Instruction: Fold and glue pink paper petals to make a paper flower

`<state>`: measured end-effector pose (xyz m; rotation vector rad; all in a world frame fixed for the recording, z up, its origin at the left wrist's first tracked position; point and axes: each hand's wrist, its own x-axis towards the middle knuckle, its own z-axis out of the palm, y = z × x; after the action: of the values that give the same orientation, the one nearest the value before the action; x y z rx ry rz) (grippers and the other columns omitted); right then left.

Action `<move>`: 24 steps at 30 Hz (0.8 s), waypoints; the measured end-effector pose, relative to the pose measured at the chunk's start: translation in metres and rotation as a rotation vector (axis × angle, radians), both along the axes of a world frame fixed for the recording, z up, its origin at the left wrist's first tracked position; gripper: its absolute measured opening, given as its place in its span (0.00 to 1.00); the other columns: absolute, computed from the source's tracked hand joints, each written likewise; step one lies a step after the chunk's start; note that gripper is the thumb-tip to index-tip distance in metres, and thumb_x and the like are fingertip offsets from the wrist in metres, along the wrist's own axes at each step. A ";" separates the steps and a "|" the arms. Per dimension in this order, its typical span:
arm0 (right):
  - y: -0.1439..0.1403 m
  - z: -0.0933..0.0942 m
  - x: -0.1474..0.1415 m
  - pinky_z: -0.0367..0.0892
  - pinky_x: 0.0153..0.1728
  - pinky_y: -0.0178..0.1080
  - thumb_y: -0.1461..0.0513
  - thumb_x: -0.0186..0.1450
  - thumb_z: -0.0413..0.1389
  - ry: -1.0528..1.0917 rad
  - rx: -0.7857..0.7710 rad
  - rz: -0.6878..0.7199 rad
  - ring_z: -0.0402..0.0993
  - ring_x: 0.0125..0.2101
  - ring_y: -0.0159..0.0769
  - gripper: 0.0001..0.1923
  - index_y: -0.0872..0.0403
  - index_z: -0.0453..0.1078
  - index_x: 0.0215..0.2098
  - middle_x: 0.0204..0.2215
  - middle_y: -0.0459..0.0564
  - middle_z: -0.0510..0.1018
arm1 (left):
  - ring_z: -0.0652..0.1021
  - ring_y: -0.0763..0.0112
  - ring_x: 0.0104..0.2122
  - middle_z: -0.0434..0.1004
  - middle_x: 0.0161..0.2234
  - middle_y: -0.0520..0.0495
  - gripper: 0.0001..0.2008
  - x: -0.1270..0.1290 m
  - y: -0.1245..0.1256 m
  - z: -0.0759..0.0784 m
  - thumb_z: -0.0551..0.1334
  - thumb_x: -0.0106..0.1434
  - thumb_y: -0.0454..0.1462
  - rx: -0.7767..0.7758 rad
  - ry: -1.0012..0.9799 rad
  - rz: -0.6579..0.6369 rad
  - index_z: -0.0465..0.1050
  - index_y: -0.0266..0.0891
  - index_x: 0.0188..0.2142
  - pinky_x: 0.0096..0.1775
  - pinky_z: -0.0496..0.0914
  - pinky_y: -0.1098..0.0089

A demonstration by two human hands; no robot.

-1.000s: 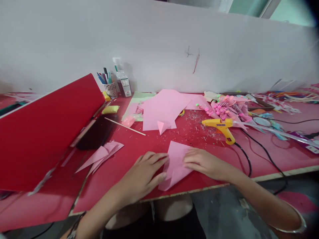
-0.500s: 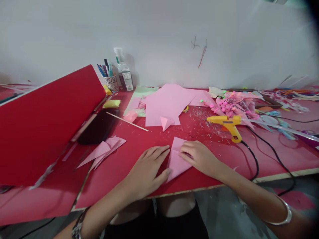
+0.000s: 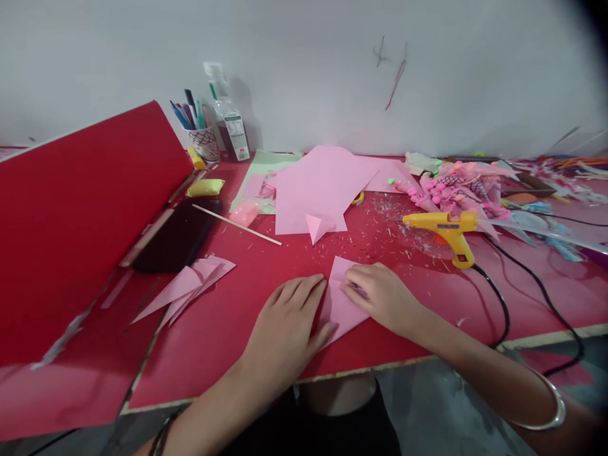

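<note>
A folded sheet of pink paper (image 3: 338,303) lies near the table's front edge, partly covered by my hands. My left hand (image 3: 289,323) rests flat along the paper's left side, fingers stretched out and thumb over the lower edge. With curled fingers, my right hand (image 3: 377,294) grips the paper's right part; the fingertips are partly hidden. Just beyond, a small folded pink paper cone (image 3: 315,228) sits by larger pink sheets (image 3: 311,190). Several folded pink paper pieces (image 3: 190,288) lie to the left.
A yellow glue gun (image 3: 446,229) with a black cord lies at right, beside a pile of pink decorations (image 3: 456,187). At left are a red board (image 3: 90,228), a dark phone-like object (image 3: 175,237), a thin stick (image 3: 237,225), a pen cup (image 3: 204,142) and a bottle (image 3: 232,130).
The view has shifted slightly. My left thumb reaches a little further over the paper's lower edge, while my right hand keeps nearly the same place on it.
</note>
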<state>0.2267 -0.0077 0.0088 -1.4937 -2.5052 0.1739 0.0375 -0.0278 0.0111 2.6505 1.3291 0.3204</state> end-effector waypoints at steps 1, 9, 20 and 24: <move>0.000 0.000 0.000 0.51 0.28 0.34 0.61 0.63 0.46 0.005 0.003 -0.006 0.63 0.24 0.29 0.12 0.55 0.60 0.23 0.22 0.45 0.69 | 0.63 0.61 0.50 0.63 0.52 0.44 0.24 0.000 0.000 -0.001 0.52 0.60 0.45 0.000 -0.001 0.000 0.56 0.36 0.53 0.50 0.59 0.60; 0.000 -0.002 0.000 0.53 0.29 0.34 0.62 0.62 0.47 0.034 0.016 -0.065 0.64 0.26 0.31 0.10 0.55 0.61 0.23 0.23 0.46 0.70 | 0.61 0.61 0.52 0.61 0.53 0.44 0.26 -0.005 0.000 -0.001 0.51 0.60 0.47 -0.057 -0.009 -0.022 0.54 0.38 0.55 0.51 0.59 0.59; 0.000 -0.003 -0.001 0.53 0.28 0.34 0.62 0.61 0.49 0.033 -0.015 -0.118 0.63 0.25 0.31 0.09 0.56 0.62 0.23 0.22 0.46 0.70 | 0.58 0.64 0.54 0.55 0.57 0.48 0.26 -0.014 0.002 -0.002 0.49 0.61 0.49 -0.082 0.004 -0.107 0.51 0.42 0.56 0.53 0.55 0.61; 0.000 -0.004 -0.001 0.53 0.28 0.34 0.63 0.60 0.49 0.059 -0.027 -0.134 0.63 0.24 0.31 0.09 0.55 0.62 0.22 0.22 0.45 0.70 | 0.58 0.63 0.54 0.55 0.57 0.48 0.25 -0.012 0.003 0.000 0.50 0.61 0.48 -0.090 0.014 -0.109 0.52 0.43 0.56 0.53 0.55 0.60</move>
<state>0.2256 -0.0074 0.0046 -1.6355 -2.3571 0.2265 0.0253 -0.0248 0.0109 2.6415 1.1682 0.2233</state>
